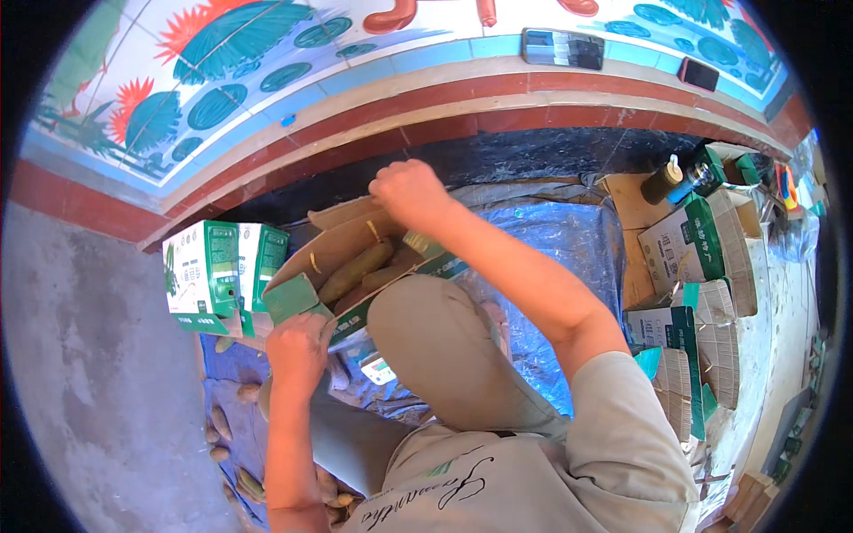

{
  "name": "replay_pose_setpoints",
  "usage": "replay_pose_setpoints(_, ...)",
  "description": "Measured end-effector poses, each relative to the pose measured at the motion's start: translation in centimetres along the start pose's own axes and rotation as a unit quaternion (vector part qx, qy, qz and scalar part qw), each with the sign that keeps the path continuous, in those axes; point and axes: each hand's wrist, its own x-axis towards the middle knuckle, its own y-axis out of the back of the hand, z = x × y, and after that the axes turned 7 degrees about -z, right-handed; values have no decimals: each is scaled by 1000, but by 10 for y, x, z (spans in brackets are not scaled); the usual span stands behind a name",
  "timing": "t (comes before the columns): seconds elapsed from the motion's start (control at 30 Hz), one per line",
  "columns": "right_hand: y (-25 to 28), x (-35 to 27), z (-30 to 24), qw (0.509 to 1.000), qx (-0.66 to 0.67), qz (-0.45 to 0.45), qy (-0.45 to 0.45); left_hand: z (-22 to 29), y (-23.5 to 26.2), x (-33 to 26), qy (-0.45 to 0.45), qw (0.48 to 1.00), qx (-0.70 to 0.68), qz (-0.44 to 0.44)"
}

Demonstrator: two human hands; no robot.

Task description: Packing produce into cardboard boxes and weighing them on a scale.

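Note:
An open cardboard carton [333, 253] with green and white outsides stands in front of me, partly behind my knee. Inside lie several long brown tubers [355, 271]. At the carton's near left corner my left hand [298, 346] is closed on its green end flap [293, 299]. My right hand [410, 191] is curled into a fist over the far right corner, beside the raised brown far flap [342, 215]. Whatever its fingers hold, if anything, is hidden.
Two green-and-white cartons [204, 271] stand at the left. Loose tubers [220, 425] lie on blue sheeting [569, 266]. Open cartons [680, 244], a dark bottle [662, 180] and a thermos [693, 182] are on the right. Two phones [562, 49] rest on the tiled ledge.

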Motion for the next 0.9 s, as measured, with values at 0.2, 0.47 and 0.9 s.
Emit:
replay_pose_setpoints(0.2,41,-45,99,994,-58,2,-89,49,-14,73,-118,989,-86,-8)
replay_pose_setpoints(0.47,65,-116,232,958,-199,-74,-192,131,-96,166,-163,954,-232,-98)
replay_pose_setpoints(0.9,17,-210,200,941,-78,35,-328,-6,-91,76,50,937,-332,-92)
